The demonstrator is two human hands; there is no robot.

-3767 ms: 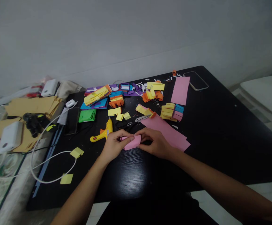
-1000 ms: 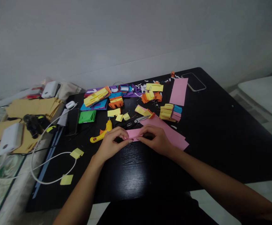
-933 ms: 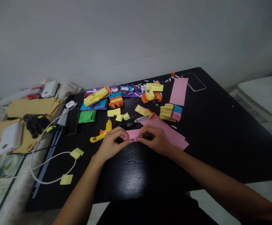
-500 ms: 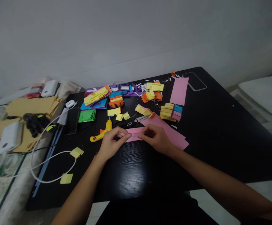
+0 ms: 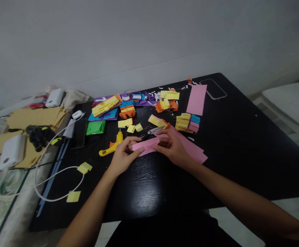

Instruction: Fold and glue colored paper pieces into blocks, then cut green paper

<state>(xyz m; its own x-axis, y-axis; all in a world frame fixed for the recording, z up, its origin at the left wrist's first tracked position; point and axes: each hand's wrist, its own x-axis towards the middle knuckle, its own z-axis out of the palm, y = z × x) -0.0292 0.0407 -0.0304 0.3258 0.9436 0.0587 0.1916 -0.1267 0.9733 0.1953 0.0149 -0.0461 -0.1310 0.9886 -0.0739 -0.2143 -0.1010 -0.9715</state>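
Note:
A folded strip of pink paper [image 5: 146, 146] is held between my two hands above the black table [image 5: 237, 154]. My left hand [image 5: 125, 152] pinches its left end, thumb on the near side. At the right end, my right hand [image 5: 170, 145] grips it between thumb and fingers. Just behind the right hand lie larger pink sheets [image 5: 190, 145], partly covered by that hand. Scissors [image 5: 154, 130] rest beyond the strip, their handles near my left fingertips. A yellow glue gun [image 5: 114, 144] lies to the left of my left hand.
Folded yellow papers [image 5: 182, 121], a green stack [image 5: 95, 127] and orange pieces [image 5: 127, 112] lie across the back. Another pink sheet [image 5: 197, 99] is by a phone case [image 5: 213, 88]. A white cable [image 5: 59, 198] loops at left near yellow slips [image 5: 73, 196]. A phone [image 5: 79, 133] lies there too.
The pink strip has tilted, its right end now higher, and more of its face shows between my hands. My right fingers have lifted and spread slightly along it.

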